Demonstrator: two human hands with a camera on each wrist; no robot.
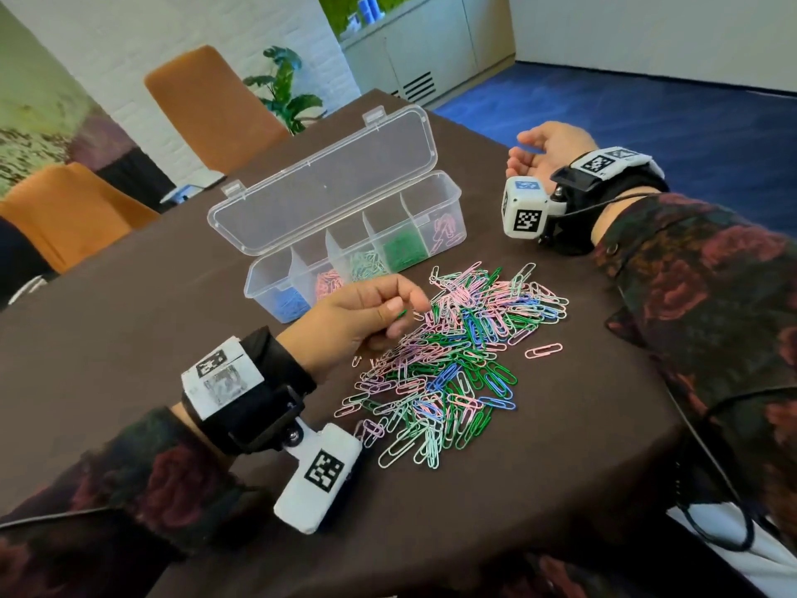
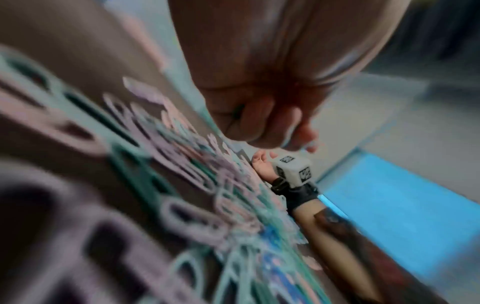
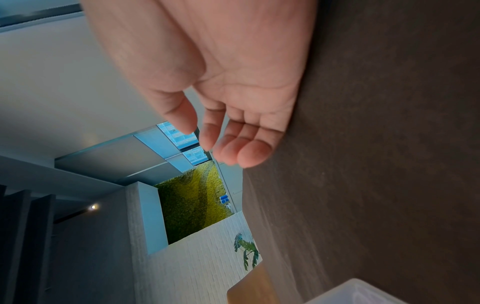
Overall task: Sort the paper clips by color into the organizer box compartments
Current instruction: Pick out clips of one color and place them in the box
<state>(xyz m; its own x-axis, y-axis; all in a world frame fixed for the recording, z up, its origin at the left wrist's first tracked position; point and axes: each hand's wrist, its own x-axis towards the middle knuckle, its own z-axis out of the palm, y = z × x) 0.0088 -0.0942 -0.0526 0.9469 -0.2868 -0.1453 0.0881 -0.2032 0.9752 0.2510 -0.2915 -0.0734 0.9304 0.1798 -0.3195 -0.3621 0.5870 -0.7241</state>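
A mixed heap of paper clips (image 1: 457,360) in pink, lilac, mint, green and blue lies on the dark brown table (image 1: 151,295). Behind it stands the clear organizer box (image 1: 254,291) with its lid (image 1: 327,187) open; its compartments hold blue, salmon, mint, dark green and pink clips. My left hand (image 1: 401,308) hovers over the heap's left edge, thumb and fingers pinching a green clip (image 1: 403,313); the blurred left wrist view shows that curled hand (image 2: 259,127) above the clips (image 2: 207,185). My right hand (image 1: 524,153) rests on the table right of the box, fingers relaxed and empty (image 3: 205,139).
One pink clip (image 1: 543,350) lies apart, right of the heap. Two orange chairs (image 1: 207,105) and a plant (image 1: 284,88) stand beyond the table's far edge. Blue carpet (image 1: 647,114) lies off the right side. A corner of the box (image 3: 363,292) shows in the right wrist view.
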